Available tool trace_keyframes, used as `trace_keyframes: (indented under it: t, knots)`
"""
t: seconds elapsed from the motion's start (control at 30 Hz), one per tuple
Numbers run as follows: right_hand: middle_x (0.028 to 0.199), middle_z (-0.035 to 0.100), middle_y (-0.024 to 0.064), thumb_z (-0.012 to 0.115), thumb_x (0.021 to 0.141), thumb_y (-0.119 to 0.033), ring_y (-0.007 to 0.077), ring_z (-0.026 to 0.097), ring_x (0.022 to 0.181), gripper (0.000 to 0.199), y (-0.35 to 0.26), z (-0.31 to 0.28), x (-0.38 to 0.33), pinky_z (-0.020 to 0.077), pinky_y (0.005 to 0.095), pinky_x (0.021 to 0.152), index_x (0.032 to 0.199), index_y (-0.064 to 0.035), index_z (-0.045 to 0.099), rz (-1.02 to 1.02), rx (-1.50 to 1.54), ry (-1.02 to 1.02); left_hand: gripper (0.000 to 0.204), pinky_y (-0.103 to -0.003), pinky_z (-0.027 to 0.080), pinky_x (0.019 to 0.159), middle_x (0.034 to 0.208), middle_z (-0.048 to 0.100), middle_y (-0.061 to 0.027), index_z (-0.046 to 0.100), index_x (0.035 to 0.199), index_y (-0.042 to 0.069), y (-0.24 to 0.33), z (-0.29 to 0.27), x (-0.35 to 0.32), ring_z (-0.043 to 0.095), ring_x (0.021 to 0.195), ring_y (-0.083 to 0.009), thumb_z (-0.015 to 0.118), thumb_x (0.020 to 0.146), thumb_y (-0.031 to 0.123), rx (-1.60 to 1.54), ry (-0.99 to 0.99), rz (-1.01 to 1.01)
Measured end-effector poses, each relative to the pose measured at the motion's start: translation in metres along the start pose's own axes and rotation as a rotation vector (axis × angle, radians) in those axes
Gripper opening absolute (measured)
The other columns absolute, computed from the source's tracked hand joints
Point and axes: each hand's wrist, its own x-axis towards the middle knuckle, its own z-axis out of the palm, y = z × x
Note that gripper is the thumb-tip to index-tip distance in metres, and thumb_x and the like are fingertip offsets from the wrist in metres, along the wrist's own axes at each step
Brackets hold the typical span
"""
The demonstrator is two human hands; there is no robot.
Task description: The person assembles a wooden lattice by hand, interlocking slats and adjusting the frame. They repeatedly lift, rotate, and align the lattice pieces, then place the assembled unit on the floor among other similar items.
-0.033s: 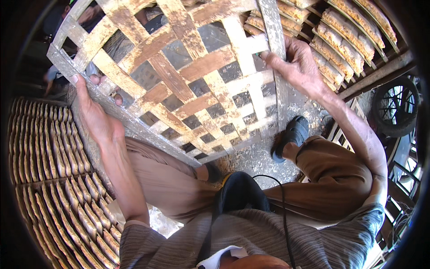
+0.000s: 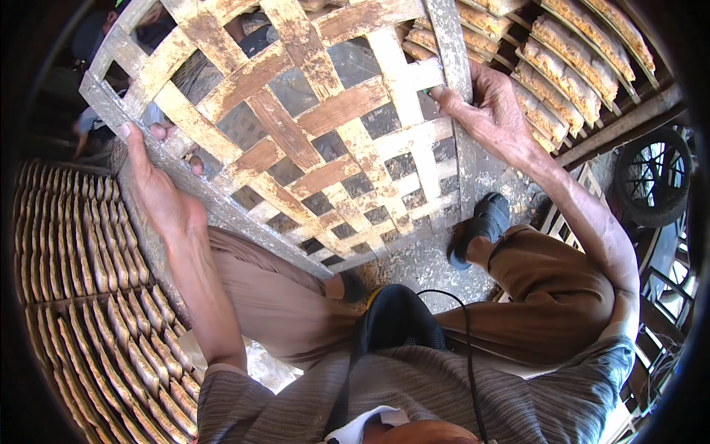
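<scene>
Racks of drying cakes flank you; both hands, left and right, clamp the lattice tray. Keep it level.

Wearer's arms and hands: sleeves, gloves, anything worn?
Both hands bare: left hand, right hand. No gloves, rings or watch visible. Forearms uncovered; short sleeves of a grey-brown striped shirt end near the elbows. A thin black cable runs down the chest.
</scene>
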Motion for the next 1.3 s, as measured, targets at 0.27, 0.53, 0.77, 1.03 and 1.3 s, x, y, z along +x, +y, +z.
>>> trace_keyframes:
  t: [0.27,0.53,0.77,1.03,1.3]
  knots:
    - [0.097,0.07,0.0042,0.085,0.088,-0.018,0.0133,0.066,0.085,0.059,0.01,0.0,0.005,0.0597,0.0257,0.064,0.139,-0.0041,0.058,-0.646,-0.512,0.571,0.038,-0.025,0.04,0.057,0.096,0.06,0.0056,0.059,0.119,0.015,0.0,0.007,-0.007,0.059,0.084,-0.0072,0.061,0.104,0.049,0.048,-0.003,0.056]
    - [0.07,0.072,0.0045,0.073,0.097,-0.017,0.0119,0.063,0.052,0.026,-0.001,0.001,0.004,0.0523,0.0293,0.049,0.122,-0.0073,0.076,-0.63,-0.678,0.148,0.035,-0.024,0.042,0.053,0.094,0.06,0.005,0.059,0.122,0.014,-0.005,0.017,-0.012,0.06,0.084,-0.0075,0.057,0.107,0.046,0.05,-0.076,0.108]
    - [0.073,0.071,0.01,0.064,0.104,-0.024,0.0114,0.065,0.052,0.023,0.003,-0.002,0.011,0.0529,0.0225,0.039,0.102,-0.0035,0.075,-0.328,-0.181,0.067,0.035,-0.025,0.042,0.052,0.093,0.061,0.0019,0.058,0.113,0.014,-0.006,0.011,-0.006,0.061,0.083,-0.0091,0.054,0.107,0.049,0.123,-0.097,0.085]
    - [0.06,0.061,0.0039,0.053,0.105,-0.056,0.0126,0.057,0.047,0.055,-0.018,-0.028,-0.001,0.0523,0.0319,0.05,0.088,-0.0058,0.069,-0.14,-0.365,0.076,0.043,-0.026,0.043,0.051,0.092,0.064,-0.0055,0.058,0.097,0.013,-0.005,0.005,-0.004,0.068,0.072,-0.0163,0.053,0.106,0.055,0.147,0.041,0.171]
    - [0.164,0.04,0.0074,0.068,0.095,-0.047,0.0227,0.032,0.154,0.061,-0.008,0.03,-0.01,0.0313,0.0554,0.125,0.147,-0.0172,0.058,-0.82,-1.233,0.046,0.039,-0.028,0.043,0.054,0.095,0.06,0.0022,0.058,0.104,0.017,-0.004,-0.003,0.0,0.067,0.083,-0.0147,0.055,0.105,0.056,0.072,0.035,0.114]
